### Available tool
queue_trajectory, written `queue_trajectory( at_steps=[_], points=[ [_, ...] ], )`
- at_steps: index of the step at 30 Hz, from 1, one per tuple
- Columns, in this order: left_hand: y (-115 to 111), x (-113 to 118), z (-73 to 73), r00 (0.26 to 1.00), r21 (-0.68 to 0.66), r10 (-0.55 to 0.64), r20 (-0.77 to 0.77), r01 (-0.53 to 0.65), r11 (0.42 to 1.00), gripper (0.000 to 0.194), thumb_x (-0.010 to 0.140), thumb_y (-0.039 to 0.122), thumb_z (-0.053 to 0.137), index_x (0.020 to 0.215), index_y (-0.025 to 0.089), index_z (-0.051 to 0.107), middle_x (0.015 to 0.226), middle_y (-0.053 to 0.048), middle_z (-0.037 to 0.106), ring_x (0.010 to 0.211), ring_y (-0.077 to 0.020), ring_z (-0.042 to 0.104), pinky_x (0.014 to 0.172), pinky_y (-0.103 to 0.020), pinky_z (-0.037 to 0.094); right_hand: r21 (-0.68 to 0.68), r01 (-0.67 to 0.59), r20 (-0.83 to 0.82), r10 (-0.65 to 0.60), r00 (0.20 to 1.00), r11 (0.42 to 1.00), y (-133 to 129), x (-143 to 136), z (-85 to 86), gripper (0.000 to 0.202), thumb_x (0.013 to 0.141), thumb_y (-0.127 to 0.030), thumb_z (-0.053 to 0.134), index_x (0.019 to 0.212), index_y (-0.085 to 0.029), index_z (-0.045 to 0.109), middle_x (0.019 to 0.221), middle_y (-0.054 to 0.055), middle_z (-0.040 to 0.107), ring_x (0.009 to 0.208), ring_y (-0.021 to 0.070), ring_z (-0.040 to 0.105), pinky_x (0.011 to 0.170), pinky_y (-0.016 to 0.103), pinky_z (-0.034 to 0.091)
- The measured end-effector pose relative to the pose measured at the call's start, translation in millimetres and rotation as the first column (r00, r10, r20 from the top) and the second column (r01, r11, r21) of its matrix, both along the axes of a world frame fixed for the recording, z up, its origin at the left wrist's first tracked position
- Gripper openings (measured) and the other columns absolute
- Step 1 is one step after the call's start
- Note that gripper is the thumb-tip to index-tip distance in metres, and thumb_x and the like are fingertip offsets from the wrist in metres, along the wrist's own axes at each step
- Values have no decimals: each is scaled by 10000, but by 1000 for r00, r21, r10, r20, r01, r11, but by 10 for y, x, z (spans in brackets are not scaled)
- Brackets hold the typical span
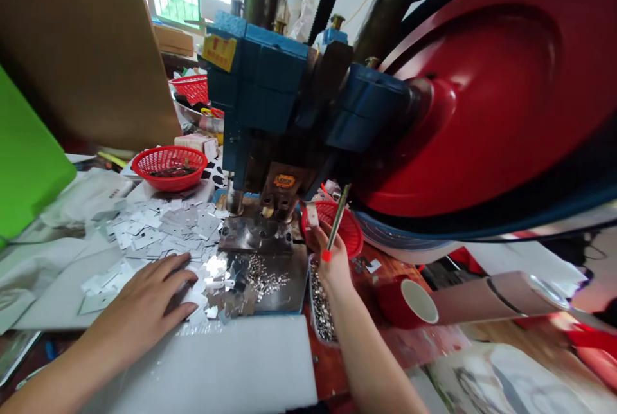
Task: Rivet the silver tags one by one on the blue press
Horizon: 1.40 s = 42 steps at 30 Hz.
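My left hand [157, 295] lies with its fingers spread over the near edge of a heap of thin flat metal pieces [168, 227]. In my right hand [332, 260] is a thin metal rod with a red end [339, 218], slanting up past the fingers. By those fingertips shows a small pale piece [312, 215]; I cannot tell whether it is held. Between my hands stands a blue press [270, 86] over a dark metal die [255, 236]. Small shiny metal bits [263, 279] and flat pieces lie on the plate before the die.
A large red flywheel [496, 92] fills the upper right. A clear tub of small metal parts [322, 311] sits under my right forearm, with a red basket [349, 234] behind. Another red basket [171, 184] stands at left. A white foam slab [231, 362] lies in front.
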<state>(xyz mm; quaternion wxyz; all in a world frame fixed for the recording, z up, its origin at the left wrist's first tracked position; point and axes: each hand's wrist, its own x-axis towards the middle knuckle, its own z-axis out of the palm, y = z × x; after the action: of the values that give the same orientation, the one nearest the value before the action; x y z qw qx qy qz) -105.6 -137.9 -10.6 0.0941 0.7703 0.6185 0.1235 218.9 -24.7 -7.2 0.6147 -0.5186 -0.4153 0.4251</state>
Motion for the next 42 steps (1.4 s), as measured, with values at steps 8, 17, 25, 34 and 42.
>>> queue_trajectory(
  at_steps=[8, 17, 25, 34, 42],
  points=[
    [106, 165, 21, 999, 63, 21, -28, -19, 998, 378, 769, 596, 522, 868, 255, 651, 1281, -88, 542, 1187, -325, 472, 986, -514, 362, -122, -182, 368, 215, 905, 976, -528, -80, -109, 266, 804, -353, 552, 968, -184, 673, 926, 60, 704, 899, 216, 631, 835, 339, 468],
    [47, 8, -52, 996, 28, -94, -5, 94, 995, 383, 778, 570, 535, 1075, 349, 635, 1378, -27, 486, 1256, -310, 429, 1007, -501, 375, -132, -365, 864, 288, 414, 921, -666, -288, -31, 210, 884, -229, 495, 924, -224, 701, 926, 46, 691, 910, 189, 589, 856, 307, 408],
    [19, -33, -13, 998, 13, -65, 14, 65, 998, 338, 752, 528, 589, 992, 295, 640, 1333, -38, 521, 1236, -299, 439, 1011, -484, 362, -231, -348, 955, 280, 97, 908, -463, -515, 61, 128, 799, -209, 561, 803, -232, 687, 869, 30, 667, 879, 203, 555, 786, 304, 382],
    [252, 176, 73, 983, -15, -112, 143, 115, 993, 302, 760, 525, 579, 823, 231, 611, 1071, -56, 599, 973, -246, 552, 833, -381, 430, 86, -315, 926, 41, 375, 945, -193, -542, 261, 144, 836, -178, 526, 823, -200, 667, 838, 42, 635, 842, 195, 539, 801, 302, 391],
    [320, 231, 240, 964, -97, -79, 252, 106, 990, 315, 874, 475, 421, 774, 248, 617, 881, -13, 646, 864, -206, 585, 763, -329, 433, 106, -375, 967, -8, 254, 921, 101, -631, 318, 212, 845, -221, 537, 931, -271, 724, 942, 53, 650, 922, 233, 517, 815, 359, 396]
  ],
)
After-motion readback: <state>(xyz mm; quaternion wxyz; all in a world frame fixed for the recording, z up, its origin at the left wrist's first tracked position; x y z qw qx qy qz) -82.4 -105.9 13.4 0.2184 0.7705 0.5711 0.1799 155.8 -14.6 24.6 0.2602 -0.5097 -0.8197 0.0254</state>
